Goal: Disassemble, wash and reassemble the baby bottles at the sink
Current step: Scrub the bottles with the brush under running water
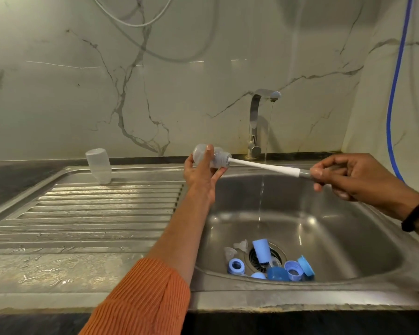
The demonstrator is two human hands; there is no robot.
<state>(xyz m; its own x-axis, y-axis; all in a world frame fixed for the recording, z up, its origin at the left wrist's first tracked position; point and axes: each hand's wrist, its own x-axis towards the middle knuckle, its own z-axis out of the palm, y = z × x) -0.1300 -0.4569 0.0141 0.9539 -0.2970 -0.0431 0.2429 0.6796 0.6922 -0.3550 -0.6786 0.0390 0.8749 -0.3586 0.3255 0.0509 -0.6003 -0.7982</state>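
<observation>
Left hand [198,172] grips wet bottle [209,158] round its body; light, likely slippery. Right hand [348,175] pinches brush [264,165] handle.

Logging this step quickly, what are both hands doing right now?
Left hand: grips the clear bottle.
Right hand: pinches the bottle brush handle.

home kitchen | steel sink [348,238] (ribbed drainboard [94,209]) | tap [255,122] | marble backsplash [155,93]
</observation>
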